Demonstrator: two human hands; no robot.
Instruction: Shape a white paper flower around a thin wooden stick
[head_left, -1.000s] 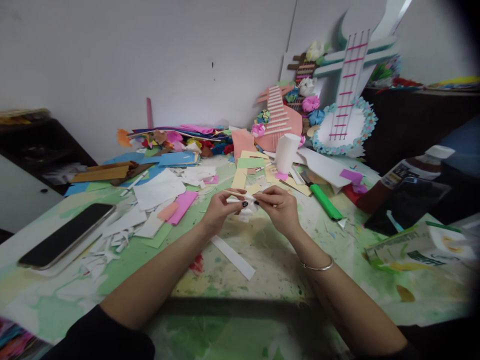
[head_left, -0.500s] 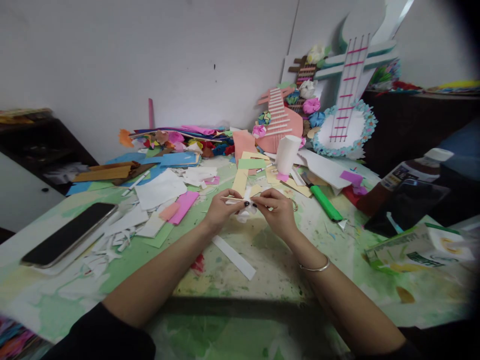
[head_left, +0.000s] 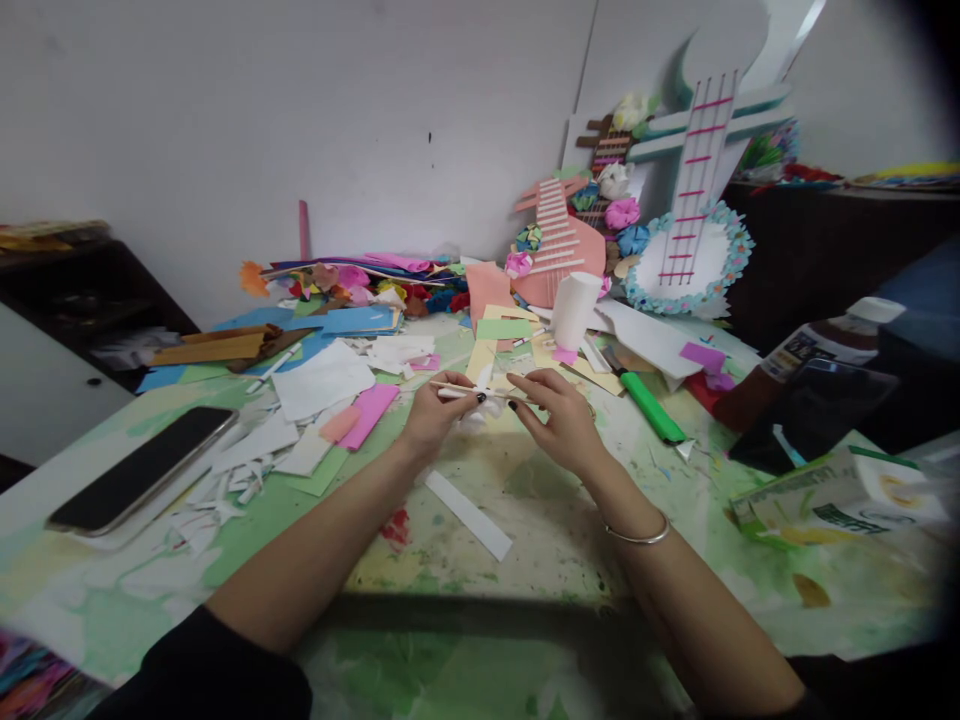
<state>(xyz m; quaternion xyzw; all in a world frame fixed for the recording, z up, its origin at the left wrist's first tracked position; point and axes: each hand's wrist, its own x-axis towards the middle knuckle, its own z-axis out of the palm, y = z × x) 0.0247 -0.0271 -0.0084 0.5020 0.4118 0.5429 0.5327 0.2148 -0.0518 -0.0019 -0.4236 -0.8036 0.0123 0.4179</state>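
Observation:
My left hand (head_left: 437,418) is closed in a pinch on a thin pale stick (head_left: 455,388), which lies nearly level. White paper (head_left: 489,403) with petal-like edges sits at the stick, just past my left fingertips. My right hand (head_left: 559,415) is beside it on the right, thumb and fingers apart around the stick's far end; whether they touch it I cannot tell. Below both hands a white paper strip (head_left: 469,515) lies on the paint-stained table (head_left: 555,550).
White paper scraps (head_left: 322,380) and a black phone (head_left: 142,468) lie on the left. A green cutter (head_left: 651,405), a brown bottle (head_left: 817,345) and a carton (head_left: 840,495) are on the right. A white roll (head_left: 576,310) stands behind my hands, before paper instruments (head_left: 562,250).
My right thumb and fingers have parted and moved slightly right, away from the white paper. My left hand has shifted a little left, still pinching the stick.

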